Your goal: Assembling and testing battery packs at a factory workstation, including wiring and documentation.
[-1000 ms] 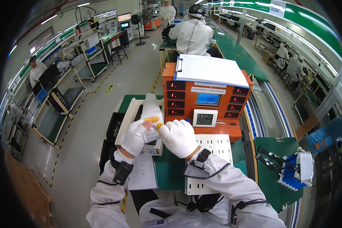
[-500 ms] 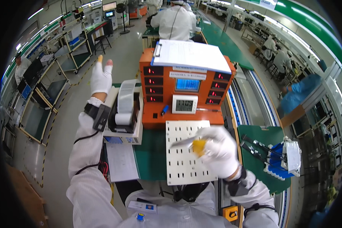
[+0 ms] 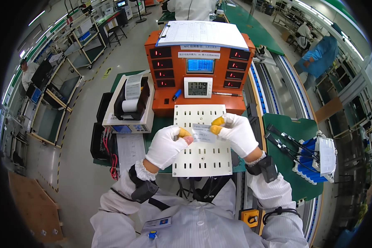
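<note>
A small silvery-grey printed label (image 3: 203, 134) is stretched above the white slotted board (image 3: 202, 168). My right hand (image 3: 239, 135), gloved with yellow-covered fingertips, pinches the label's right edge. On its left edge, my left hand (image 3: 166, 146) closes thumb and finger, the thumb tip bare. Beneath them, the board lies flat with rows of small dark slots, partly covered by both hands. To the left stands a label roll (image 3: 130, 106) in a black holder, its printed strip curling up, on top of a white instrument box (image 3: 111, 120).
Behind the board rises an orange tester (image 3: 182, 71) with red displays, bearing a clipboard (image 3: 202, 34) and a white digital clock (image 3: 198, 88). At right, a blue battery pack (image 3: 308, 163) with black cables rests on a green board (image 3: 277, 124). Red leads (image 3: 110, 155) hang at left.
My left hand has come from beside the label roll down to the label over the board. My right hand holds the label higher on the board. The view has tilted downward.
</note>
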Action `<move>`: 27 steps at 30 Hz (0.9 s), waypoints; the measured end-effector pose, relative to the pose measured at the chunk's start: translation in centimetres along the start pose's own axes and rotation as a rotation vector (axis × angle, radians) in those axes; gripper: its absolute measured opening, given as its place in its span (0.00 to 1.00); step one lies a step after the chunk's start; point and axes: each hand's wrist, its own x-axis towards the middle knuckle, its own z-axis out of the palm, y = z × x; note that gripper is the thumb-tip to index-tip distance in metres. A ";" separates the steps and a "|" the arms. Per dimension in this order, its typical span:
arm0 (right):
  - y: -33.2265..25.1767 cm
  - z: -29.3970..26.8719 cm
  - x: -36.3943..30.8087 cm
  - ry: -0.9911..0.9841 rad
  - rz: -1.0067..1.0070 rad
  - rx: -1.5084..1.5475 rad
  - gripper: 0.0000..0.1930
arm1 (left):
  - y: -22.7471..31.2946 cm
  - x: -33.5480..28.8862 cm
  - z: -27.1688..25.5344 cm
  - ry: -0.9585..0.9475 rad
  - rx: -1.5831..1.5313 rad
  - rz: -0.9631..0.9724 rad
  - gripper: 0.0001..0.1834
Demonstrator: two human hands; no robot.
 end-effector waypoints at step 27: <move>1.7 0.4 2.9 -0.030 0.029 -0.663 0.15 | -2.0 0.6 2.7 0.132 0.683 0.026 0.15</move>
